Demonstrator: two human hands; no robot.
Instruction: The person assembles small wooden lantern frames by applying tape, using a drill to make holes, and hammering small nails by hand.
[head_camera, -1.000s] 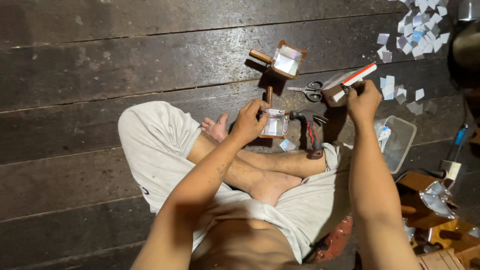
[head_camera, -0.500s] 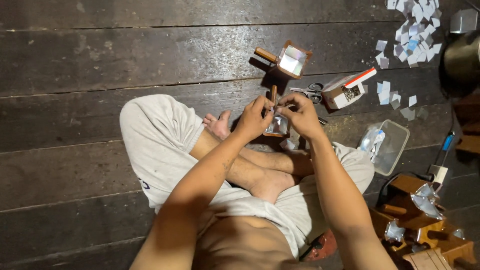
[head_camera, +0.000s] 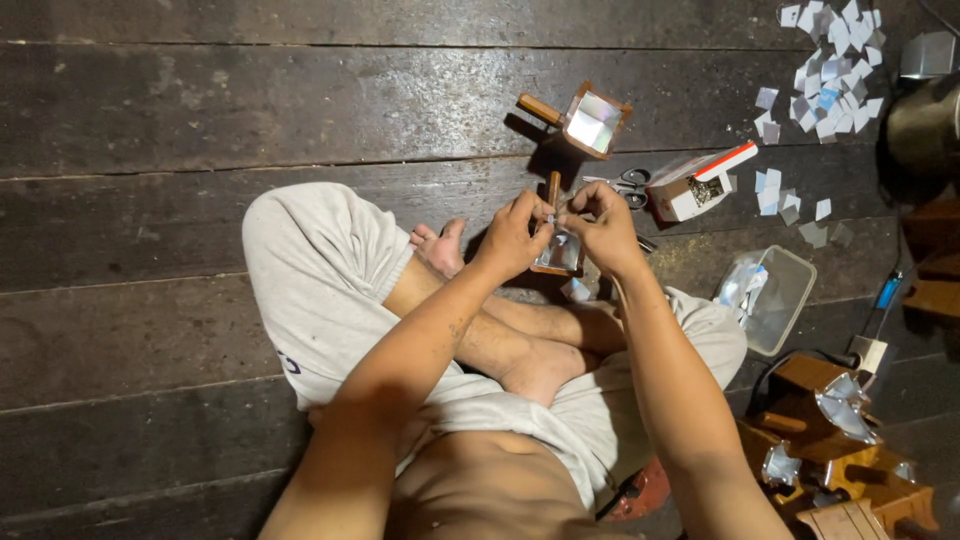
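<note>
I sit cross-legged on a dark wooden floor. My left hand and my right hand meet over a small wooden box with a handle and a shiny foil lining. The left hand grips the box's near side. The right hand's fingertips pinch something small at the box's top edge; I cannot make out what it is. The box's wooden handle sticks out away from me.
A second foil-lined wooden box lies farther out. Scissors and an open small carton lie to the right. Cut foil squares are scattered top right. A clear plastic tub and more wooden boxes sit by my right knee.
My right hand left the small carton on the right and came back to the box held by my left hand. The two hands now meet over it.
</note>
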